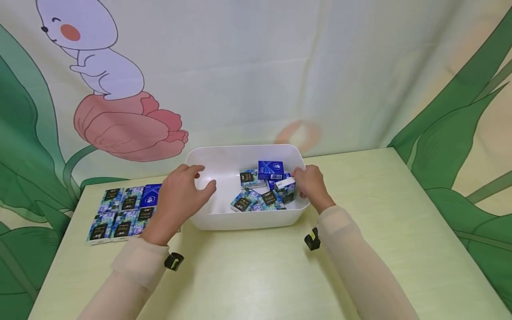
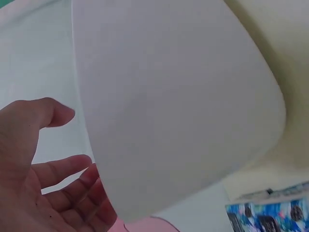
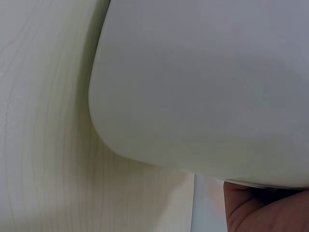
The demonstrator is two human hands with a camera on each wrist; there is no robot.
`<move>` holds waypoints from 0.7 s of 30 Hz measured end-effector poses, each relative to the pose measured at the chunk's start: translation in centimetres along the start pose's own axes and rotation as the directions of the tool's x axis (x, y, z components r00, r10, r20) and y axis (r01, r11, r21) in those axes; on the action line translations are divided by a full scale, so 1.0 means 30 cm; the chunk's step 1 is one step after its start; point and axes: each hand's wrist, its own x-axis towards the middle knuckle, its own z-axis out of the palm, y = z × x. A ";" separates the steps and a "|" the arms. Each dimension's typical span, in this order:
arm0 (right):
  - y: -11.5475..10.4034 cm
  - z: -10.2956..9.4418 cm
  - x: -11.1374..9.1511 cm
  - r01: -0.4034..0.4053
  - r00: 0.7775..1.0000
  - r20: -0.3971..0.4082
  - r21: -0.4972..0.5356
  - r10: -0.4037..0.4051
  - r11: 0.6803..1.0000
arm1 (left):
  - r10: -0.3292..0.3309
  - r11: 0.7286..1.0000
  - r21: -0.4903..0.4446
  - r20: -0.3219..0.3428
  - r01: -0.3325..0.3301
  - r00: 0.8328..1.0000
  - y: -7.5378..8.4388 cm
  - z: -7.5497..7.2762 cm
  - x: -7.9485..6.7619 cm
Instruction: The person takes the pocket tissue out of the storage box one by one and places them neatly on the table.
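Head view: the left hand [image 1: 176, 200], left of centre, covered part of the packets [image 1: 125, 223], whose finer print was too small to read. The lower edge cut off both sleeves [image 1: 130, 273]. Left-wrist view: the white bin [image 2: 178, 106] ran past the upper edge. Right-wrist view: the bin partly hid the right hand [image 3: 265, 210], lower right.

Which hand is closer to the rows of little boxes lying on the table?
The left. The left hand is just right of the rows of boxes, at the white bin's left end; the right hand is farther away, at its right end.
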 end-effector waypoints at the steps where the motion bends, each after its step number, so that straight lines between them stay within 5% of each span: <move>1: 0.000 -0.001 0.000 0.001 1.000 0.000 0.000 -0.001 1.000 | 0.003 1.000 0.004 0.029 -0.003 1.000 0.008 0.007 0.009; 6: 0.004 -0.003 -0.001 0.012 1.000 0.002 0.009 -0.012 1.000 | -0.012 1.000 0.012 0.228 0.009 0.974 0.038 0.064 0.047; 12: 0.000 -0.001 0.000 0.003 1.000 0.004 0.000 -0.003 1.000 | -0.038 0.999 0.018 0.446 0.034 0.894 0.065 0.155 0.070; 16: -0.001 0.001 -0.001 -0.001 1.000 0.007 -0.004 0.001 1.000 | -0.040 0.999 0.043 0.536 0.021 0.843 0.085 0.209 0.083; 21: -0.006 -0.001 -0.004 0.003 1.000 0.003 0.001 -0.003 1.000 | -0.043 0.995 0.094 0.599 -0.017 0.799 0.101 0.266 0.104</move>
